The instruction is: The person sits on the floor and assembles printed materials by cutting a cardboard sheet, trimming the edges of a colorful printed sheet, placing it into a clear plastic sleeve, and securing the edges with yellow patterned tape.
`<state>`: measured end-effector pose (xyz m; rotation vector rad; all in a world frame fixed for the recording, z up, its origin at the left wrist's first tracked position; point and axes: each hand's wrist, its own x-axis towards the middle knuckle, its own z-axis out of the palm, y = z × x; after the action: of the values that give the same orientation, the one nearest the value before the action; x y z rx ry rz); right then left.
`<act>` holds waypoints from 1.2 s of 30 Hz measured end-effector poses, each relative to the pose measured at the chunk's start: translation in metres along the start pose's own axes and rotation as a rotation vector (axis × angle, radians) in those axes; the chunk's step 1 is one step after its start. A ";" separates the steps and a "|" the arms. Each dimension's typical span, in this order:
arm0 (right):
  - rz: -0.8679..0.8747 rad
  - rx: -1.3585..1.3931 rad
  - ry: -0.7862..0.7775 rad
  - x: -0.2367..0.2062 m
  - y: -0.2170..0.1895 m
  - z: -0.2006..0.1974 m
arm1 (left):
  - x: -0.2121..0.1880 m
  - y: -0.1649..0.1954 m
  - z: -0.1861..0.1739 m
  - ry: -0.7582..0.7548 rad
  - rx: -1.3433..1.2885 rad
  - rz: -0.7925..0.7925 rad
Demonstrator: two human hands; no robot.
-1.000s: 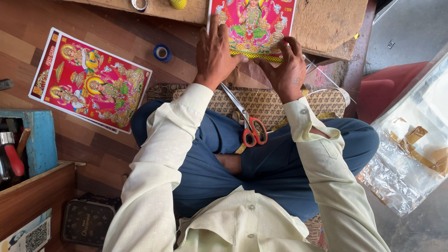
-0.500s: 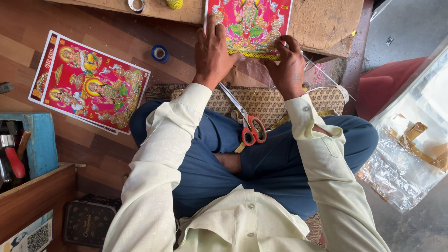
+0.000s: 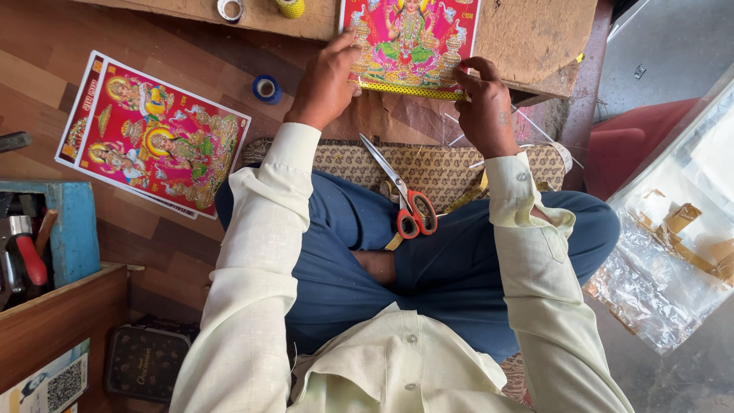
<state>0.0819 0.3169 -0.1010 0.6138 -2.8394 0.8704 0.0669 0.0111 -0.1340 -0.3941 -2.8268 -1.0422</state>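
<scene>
Since a second ago almost nothing has shifted: both hands stay pressed on the lower edge of the colourful print (image 3: 410, 42) on the wooden board (image 3: 535, 38), and the right hand has moved only slightly along that edge. The left hand (image 3: 325, 84) lies over the print's lower left corner, fingers close together and curled down onto the paper, thumb toward the yellow dotted strip (image 3: 409, 90) that runs along the bottom border. The right hand (image 3: 485, 107) sits at the lower right corner, its fingertips bent and pinching the end of that strip against the print. The print lies flat on the board, just beyond the person's knees. A pair of red-handled scissors (image 3: 405, 203) rests on the lap, blades closed and pointing toward the left hand, partly over a patterned cushion (image 3: 451, 164). On the wooden floor to the left lies a stack of similar prints (image 3: 153, 134), and near it a blue roll of tape (image 3: 267, 89). A white tape roll (image 3: 229, 9) and a yellow spool (image 3: 290, 8) stand at the board's near edge. Clear plastic wrap (image 3: 657, 275) with gold strips lies to the right.
</scene>
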 end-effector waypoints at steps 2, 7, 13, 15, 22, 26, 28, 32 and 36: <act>0.015 0.009 -0.009 0.000 -0.001 0.000 | -0.001 -0.005 -0.002 -0.001 -0.001 0.022; -0.015 0.008 -0.007 -0.001 0.002 -0.002 | 0.001 -0.015 -0.009 -0.017 -0.030 0.082; 0.037 0.108 -0.037 -0.006 0.020 0.002 | 0.011 -0.014 -0.007 0.187 -0.506 -0.374; 0.201 0.421 0.133 -0.009 0.030 0.009 | 0.014 -0.008 0.000 0.271 -0.612 -0.412; 0.662 1.454 0.860 -0.076 0.006 0.030 | 0.014 0.029 0.020 -0.038 -1.425 -0.454; 0.709 2.048 0.308 -0.098 -0.058 0.043 | 0.002 0.077 0.046 -0.133 -1.477 -0.560; 0.552 2.057 0.347 -0.100 -0.079 0.033 | -0.013 0.102 0.061 -0.060 -1.543 -0.548; 0.223 1.638 0.521 -0.119 -0.105 -0.001 | -0.052 0.140 0.079 -0.244 -1.906 -0.500; 0.403 1.301 0.657 -0.136 -0.126 -0.023 | -0.087 0.186 0.095 -0.290 -1.940 -0.562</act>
<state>0.2571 0.2814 -0.0468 -0.2220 -1.5301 2.3907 0.2016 0.1907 -0.1064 0.2563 -0.9401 -3.5596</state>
